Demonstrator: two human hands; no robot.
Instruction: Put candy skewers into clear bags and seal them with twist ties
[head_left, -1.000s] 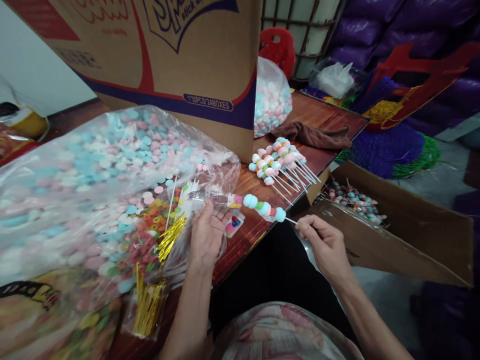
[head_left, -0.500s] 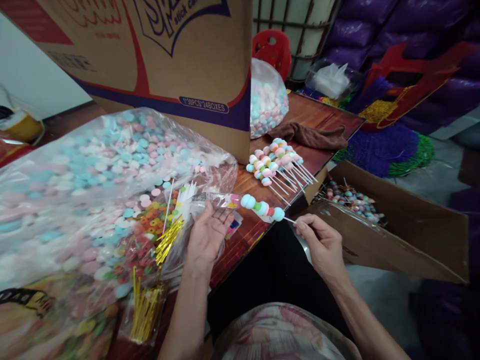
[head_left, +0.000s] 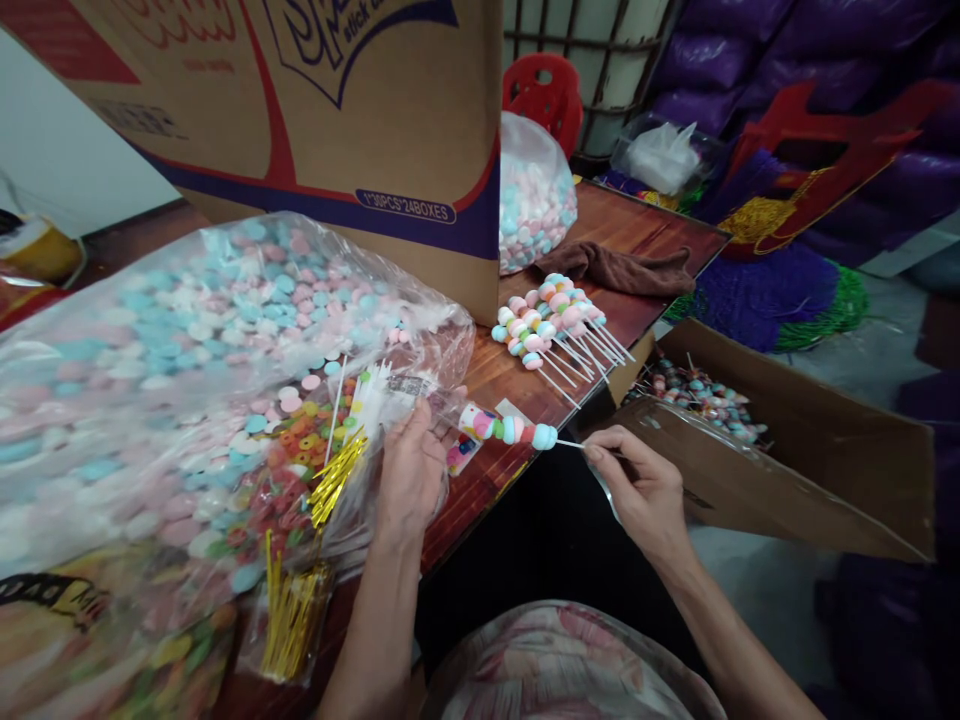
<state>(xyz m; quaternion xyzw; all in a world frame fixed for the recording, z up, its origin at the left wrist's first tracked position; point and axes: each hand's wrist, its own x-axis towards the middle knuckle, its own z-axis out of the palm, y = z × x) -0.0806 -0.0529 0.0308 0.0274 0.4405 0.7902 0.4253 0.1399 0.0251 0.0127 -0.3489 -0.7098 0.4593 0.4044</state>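
Note:
Between thumb and fingers, my right hand (head_left: 641,490) pinches the white stick of a candy skewer (head_left: 517,431). Blue, white, green and red pieces are threaded along it. My left hand (head_left: 411,460) is curled on a clear printed wrapper (head_left: 475,419), whose mouth is around the skewer's far end. The pieces nearest my right hand are outside the wrapper. Beyond my hands, several finished-looking skewers (head_left: 555,320) lie in a pile on the wooden table (head_left: 630,220). Beside my left hand are gold twist ties (head_left: 339,480) and white sticks (head_left: 372,388).
A big clear bag of pastel candies (head_left: 225,290) covers the table's left side. Behind it stands a tall cardboard carton (head_left: 337,150). An open cardboard box (head_left: 825,460) with wrapped skewers is at my right. A brown cloth (head_left: 622,270) lies near the table's far edge.
The skewer's far end has gone into the wrapper's mouth, moving slightly left. My left hand has turned and its fingers have closed more on the wrapper.

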